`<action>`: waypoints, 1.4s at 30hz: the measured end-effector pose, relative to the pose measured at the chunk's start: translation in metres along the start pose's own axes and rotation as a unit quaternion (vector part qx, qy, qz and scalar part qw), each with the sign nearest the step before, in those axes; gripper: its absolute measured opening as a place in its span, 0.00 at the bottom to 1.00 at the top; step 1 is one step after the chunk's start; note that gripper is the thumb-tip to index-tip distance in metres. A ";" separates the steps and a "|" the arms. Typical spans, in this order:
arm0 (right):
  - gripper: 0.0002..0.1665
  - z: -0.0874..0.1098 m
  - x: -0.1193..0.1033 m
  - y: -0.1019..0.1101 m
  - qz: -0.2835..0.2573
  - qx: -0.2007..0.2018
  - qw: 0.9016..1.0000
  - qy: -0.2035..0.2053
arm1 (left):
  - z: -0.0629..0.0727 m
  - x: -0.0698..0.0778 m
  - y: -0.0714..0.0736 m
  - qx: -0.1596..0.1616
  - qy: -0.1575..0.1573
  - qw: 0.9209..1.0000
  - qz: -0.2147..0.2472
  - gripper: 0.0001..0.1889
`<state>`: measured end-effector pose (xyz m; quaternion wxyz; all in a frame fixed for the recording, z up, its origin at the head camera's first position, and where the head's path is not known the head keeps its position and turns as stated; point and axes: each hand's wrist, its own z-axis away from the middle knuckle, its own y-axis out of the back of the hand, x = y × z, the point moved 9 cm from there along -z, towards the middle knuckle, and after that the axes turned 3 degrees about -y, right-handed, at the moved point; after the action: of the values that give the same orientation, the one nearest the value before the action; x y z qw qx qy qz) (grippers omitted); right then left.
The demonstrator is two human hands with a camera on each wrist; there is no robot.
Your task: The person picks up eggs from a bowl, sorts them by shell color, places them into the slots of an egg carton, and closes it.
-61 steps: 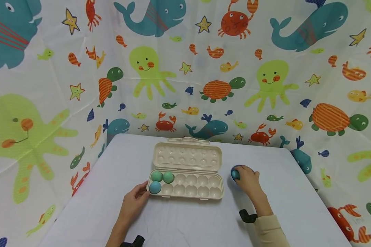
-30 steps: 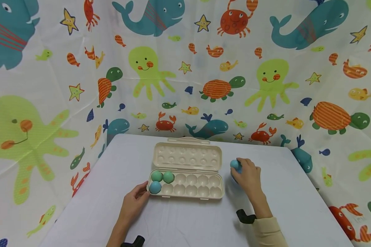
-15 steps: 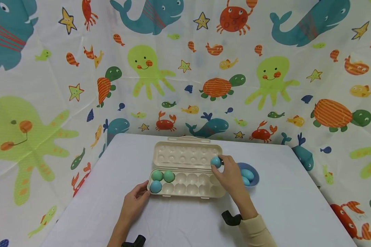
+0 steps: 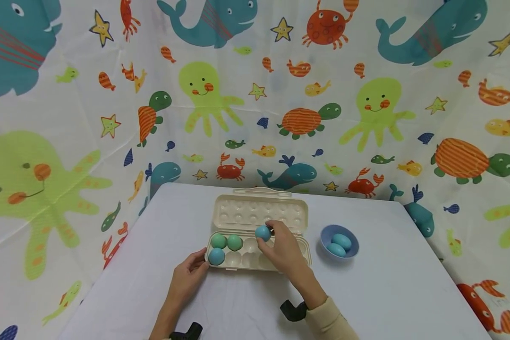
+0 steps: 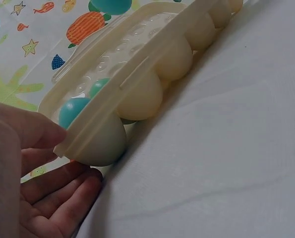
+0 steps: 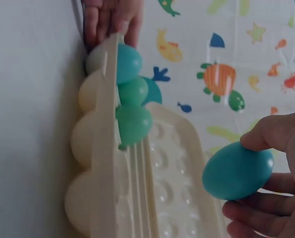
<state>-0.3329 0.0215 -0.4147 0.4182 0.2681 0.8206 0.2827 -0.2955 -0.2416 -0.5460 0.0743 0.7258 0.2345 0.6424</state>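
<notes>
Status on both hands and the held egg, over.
Right hand holding blue egg above egg carton, not yet seated. Left hand gripping carton's left end. Nothing seen blocking the visible empty cups.

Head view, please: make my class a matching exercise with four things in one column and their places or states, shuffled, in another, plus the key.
1. Left hand
2. Right hand
3. Blue bowl
4. Two green eggs

A. Pinching one blue egg
B. Side by side in the egg carton
C. Touching the egg carton's end
D. With two blue eggs inside

Pairs: 1-C, 2-A, 3-D, 4-B
</notes>
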 end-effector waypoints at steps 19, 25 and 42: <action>0.20 0.013 -0.029 -0.062 -0.020 -0.092 0.995 0.017 | 0.000 0.003 0.000 -0.002 -0.012 1.000 0.005 0.22; 0.20 0.017 -0.027 -0.075 0.006 -0.099 0.995 0.011 | 0.002 0.005 0.000 -0.006 -0.012 1.000 0.016 0.22; 0.18 0.018 -0.019 -0.095 0.027 -0.117 0.993 0.006 | 0.002 0.003 -0.001 -0.008 -0.013 1.000 0.026 0.23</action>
<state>-0.3273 -0.0532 -0.4785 0.4338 0.2378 0.7766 0.3902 -0.2941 -0.2391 -0.5444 0.0663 0.7396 0.2096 0.6361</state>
